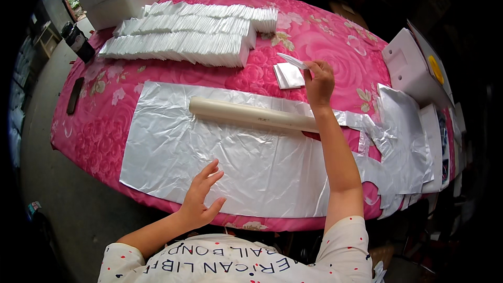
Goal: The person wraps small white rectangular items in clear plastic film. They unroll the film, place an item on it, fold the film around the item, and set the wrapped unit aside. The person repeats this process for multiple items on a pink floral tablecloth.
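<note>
My right hand (320,85) reaches to the far side and pinches a thin folded white piece (291,61), tilted up off the table. Just below it, a small folded white square (289,77) lies on the cloth. My left hand (200,197) is over the near edge of a crinkled silvery-white plastic sheet (162,162), fingers spread and nothing in them. Across the sheet lies a cream-coloured tube (246,113), its right end hidden behind my right forearm. Strap-like cut strips (361,121) show at the sheet's right side.
Long rows of folded white pieces (178,47) stand packed at the back left, beside a white foam box (123,0). A dark bottle (78,42) and a dark bar (75,96) are at the left edge. More silvery sheets (406,136) and a white box (411,60) are at the right.
</note>
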Demonstrator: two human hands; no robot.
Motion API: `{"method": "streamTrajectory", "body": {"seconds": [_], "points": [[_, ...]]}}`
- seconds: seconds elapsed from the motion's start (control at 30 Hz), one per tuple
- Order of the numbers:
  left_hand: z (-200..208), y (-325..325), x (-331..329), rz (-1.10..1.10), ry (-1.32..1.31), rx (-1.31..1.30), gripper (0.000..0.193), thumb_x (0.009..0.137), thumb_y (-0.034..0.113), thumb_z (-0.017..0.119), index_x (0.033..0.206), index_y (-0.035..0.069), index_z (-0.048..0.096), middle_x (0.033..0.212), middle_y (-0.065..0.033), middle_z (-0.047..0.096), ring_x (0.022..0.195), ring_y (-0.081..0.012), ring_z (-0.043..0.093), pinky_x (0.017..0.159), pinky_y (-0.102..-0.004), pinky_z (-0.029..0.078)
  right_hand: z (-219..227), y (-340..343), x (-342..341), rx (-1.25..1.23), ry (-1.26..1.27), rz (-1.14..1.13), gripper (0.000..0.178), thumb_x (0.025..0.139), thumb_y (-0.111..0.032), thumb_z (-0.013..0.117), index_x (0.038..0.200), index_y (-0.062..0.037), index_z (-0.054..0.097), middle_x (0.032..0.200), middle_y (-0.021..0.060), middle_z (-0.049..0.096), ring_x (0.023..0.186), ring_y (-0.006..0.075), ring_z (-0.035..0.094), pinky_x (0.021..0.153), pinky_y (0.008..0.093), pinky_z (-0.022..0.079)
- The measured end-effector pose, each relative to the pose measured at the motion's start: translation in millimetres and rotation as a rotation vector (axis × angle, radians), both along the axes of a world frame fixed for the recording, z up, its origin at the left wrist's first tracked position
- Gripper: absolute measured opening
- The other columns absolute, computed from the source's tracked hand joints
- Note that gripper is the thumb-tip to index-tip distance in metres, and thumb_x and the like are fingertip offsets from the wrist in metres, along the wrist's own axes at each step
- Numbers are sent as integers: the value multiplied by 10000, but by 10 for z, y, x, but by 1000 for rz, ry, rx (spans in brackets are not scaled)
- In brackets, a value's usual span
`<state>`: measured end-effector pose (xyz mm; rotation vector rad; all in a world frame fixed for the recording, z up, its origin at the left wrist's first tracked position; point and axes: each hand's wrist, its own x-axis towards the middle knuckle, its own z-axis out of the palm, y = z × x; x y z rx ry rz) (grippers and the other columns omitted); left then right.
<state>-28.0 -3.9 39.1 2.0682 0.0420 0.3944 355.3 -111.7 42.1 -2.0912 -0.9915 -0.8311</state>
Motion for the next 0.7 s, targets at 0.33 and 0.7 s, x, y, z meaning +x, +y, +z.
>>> {"method": "streamTrajectory", "body": {"seconds": [0.33, 0.7], "points": [[-37, 145, -118, 7, 45, 181, 573, 742, 81, 639, 1271, 3, 431, 1387, -218, 330, 1217, -356, 397, 974, -415, 361, 36, -348, -476, -330, 404, 281, 442, 708, -118, 660, 1138, -50, 583, 1108, 148, 575, 1090, 297, 483, 956, 389, 373], [-148, -340, 562, -231, 87, 330, 730, 774, 228, 650, 1367, 6, 285, 1442, -286, 126, 1299, -470, 206, 1046, -481, 249, -5, -1302, -2230, -429, 744, 421, 530, 820, -261, 623, 1247, 16, 476, 1152, 196, 531, 1061, 337, 492, 912, 374, 409]]}}
